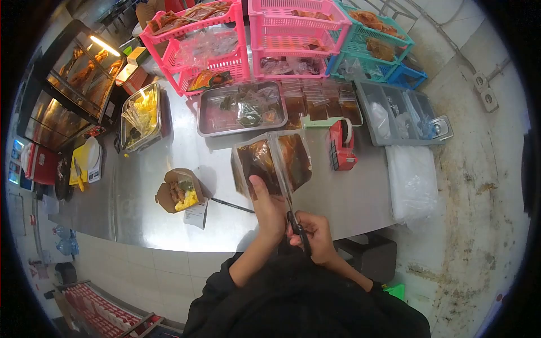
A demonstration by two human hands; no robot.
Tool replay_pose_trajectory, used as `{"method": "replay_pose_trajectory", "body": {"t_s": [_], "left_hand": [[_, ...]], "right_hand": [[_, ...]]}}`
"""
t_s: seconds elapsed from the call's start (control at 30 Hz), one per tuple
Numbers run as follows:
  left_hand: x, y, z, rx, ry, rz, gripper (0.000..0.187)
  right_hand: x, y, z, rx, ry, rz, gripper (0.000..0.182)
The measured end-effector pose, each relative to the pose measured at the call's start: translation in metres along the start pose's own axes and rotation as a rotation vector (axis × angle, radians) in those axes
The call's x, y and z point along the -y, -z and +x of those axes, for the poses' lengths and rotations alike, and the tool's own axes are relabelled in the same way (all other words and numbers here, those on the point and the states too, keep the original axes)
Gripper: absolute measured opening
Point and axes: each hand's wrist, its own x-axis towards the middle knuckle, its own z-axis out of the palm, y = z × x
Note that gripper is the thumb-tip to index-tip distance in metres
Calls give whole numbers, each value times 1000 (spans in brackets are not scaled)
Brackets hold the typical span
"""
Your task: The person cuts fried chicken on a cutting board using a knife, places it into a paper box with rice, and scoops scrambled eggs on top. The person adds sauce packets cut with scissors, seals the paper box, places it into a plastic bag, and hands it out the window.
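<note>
Steel tabletop (135, 225): ran beneath the work, with an open food box (181, 194) to the left and a red tape dispenser (341, 147) to the right.
Sauce packets (256, 158): two, dark-filled and seemingly joined, were held up between those two, over the tabletop.
Seam: the long axis ran near to far, its far end leaning slightly left; the packets' wide ends pointed away from the person.
Left hand (269, 213): fingers gripped the packets' near end, thumb on the left one.
Right hand (316, 230): fingers were closed around the black scissors (303, 235), tips towards the seam; I could not tell whether the blades were parted.
Cutting: seemed the step in hand; the next move called for a taut seam and blades kept off the pouches.
</note>
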Motion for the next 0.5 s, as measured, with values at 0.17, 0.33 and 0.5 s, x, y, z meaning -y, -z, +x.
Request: {"method": "replay_pose_trajectory", "body": {"t_s": [0.17,0.33,0.5], "left_hand": [[2,13,-3,77,-43,281,46],[7,21,1,165,-101,312,42],[-3,20,-1,251,-73,334,41]], "right_hand": [[13,1,4,30,-40,13,16],[5,-2,4,-65,-67,160,19],[23,8,13,-11,-27,-47,18]]}}
